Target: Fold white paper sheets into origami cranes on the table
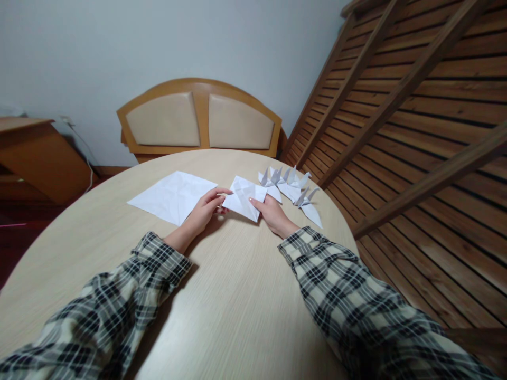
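Note:
A folded square of white paper [244, 195], marked with creases, is held just above the table between both hands. My left hand [206, 208] pinches its left corner, fingers above and thumb partly hidden. On the right side, my right hand [273, 214] grips the paper with the thumb on top and the fingers underneath, out of sight. Left of my left hand lies a larger sheet of white paper [170, 195], flat and creased. Several white folded paper cranes [292, 182] stand close together beyond and to the right of my right hand.
The round wooden table [222, 295] carries all the paper. Behind it rises a headboard [203, 113] with two pale padded panels. A slatted wooden structure [415, 132] leans along the right side. At the far left is a wooden desk [43, 153] with a white cable [85, 145] near it.

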{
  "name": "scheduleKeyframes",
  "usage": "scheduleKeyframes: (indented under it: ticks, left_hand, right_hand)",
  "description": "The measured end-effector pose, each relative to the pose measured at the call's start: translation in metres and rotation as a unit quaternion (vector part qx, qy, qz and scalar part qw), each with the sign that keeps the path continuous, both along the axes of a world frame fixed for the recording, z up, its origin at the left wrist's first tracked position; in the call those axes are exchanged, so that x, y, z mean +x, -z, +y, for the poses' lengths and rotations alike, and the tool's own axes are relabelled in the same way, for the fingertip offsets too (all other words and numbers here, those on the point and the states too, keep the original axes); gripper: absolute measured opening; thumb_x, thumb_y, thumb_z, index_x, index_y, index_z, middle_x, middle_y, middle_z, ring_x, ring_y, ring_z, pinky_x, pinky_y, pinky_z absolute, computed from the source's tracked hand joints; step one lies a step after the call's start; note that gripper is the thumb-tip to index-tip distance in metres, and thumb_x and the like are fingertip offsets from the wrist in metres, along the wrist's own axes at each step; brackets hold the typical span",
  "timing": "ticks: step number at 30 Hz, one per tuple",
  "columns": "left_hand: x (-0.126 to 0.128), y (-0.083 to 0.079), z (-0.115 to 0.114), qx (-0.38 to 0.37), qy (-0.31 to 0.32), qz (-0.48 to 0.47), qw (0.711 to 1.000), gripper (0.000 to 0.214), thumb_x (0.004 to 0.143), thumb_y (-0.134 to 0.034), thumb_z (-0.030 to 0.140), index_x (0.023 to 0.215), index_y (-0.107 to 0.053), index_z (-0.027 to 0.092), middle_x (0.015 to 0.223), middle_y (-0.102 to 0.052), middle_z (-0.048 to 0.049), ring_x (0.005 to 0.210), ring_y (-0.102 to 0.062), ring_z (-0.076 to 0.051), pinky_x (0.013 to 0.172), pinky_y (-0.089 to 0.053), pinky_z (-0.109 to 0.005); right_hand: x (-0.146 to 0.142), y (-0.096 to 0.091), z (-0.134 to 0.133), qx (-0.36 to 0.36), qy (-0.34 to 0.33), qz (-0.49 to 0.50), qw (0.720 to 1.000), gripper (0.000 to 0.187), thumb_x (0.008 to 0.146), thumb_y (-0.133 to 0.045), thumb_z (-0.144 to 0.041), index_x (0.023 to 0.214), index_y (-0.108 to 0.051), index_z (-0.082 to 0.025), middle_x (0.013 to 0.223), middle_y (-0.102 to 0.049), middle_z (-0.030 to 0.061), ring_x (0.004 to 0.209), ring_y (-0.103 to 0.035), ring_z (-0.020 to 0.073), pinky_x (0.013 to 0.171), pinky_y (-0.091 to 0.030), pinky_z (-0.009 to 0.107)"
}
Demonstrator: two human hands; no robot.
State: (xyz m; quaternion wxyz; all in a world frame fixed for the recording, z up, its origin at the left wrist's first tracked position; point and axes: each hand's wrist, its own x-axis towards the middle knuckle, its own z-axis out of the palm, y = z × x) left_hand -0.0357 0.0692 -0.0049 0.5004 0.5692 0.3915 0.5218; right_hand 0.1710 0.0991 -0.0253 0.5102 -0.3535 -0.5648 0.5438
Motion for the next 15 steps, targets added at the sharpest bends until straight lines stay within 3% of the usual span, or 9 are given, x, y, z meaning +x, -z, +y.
scheduleKeyframes:
  ticks: [15]
  left_hand:
    - [0.0004, 0.0003, 0.0002, 0.003, 0.001, -0.016, 1.0, 0.024, 0.081, -0.067, 0.028, 0.104, -0.066, 0.02, 0.082, -0.062, -0.0008, 0.067, -0.056, -0.011, 0.06, -0.048, -0.023]
  right_hand:
    - [0.0009, 0.0009, 0.001, 0.001, -0.004, -0.007, 1.0, 0.031, 0.078, -0.07, -0.031, 0.106, -0.068, -0.02, 0.118, -0.071, 0.0076, 0.105, -0.065, 0.022, 0.102, -0.047, 0.045]
